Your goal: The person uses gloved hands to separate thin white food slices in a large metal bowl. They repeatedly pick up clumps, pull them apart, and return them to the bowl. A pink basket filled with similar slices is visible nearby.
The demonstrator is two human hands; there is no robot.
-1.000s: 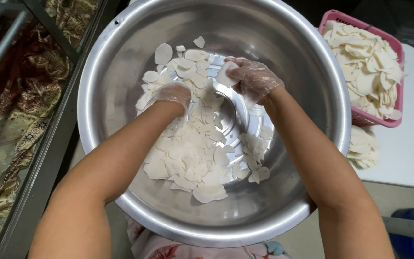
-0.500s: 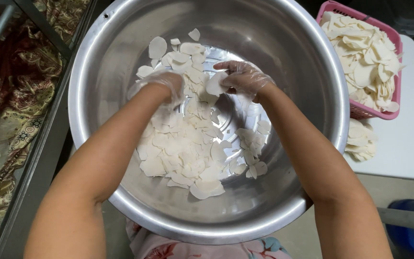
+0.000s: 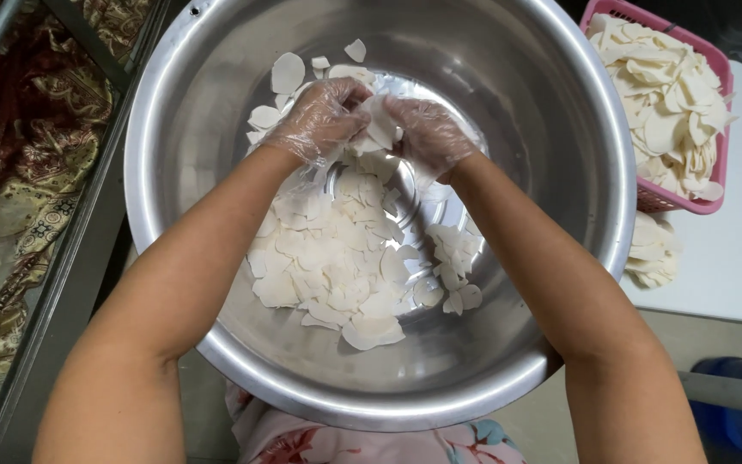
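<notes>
Looking down past a flowery pink cloth [image 3: 302,442] at the near edge and onto a big round shiny metal bowl [image 3: 508,103]. Filling most of the view. Holding a flat pile of thin white slices [image 3: 328,258] on its bottom, a few loose ones lying off to the right side.

Farther in, meeting over the far part of the pile: left hand [image 3: 319,120] and right hand [image 3: 429,133], both in thin clear plastic gloves. Fingers bent in and pinched shut from both sides on a small clump of stuck white slices [image 3: 380,125], held just above the pile.

Seems to be the pulling-apart step. Calls for a soft tug with both hands, so as not to snap the slices.

Beyond the bowl on the right, a pink plastic basket [image 3: 672,199] heaped with more slices, standing on a white table [image 3: 732,258], with a little heap of slices [image 3: 650,253] just beside it. On the left, a red and gold patterned cloth [image 3: 10,172] behind a grey metal rail [image 3: 70,258].

Hard to tell how many slices are in the clump. Fingertips hidden behind it. Basket cut off at the top. Can't see what holds the bowl up.
</notes>
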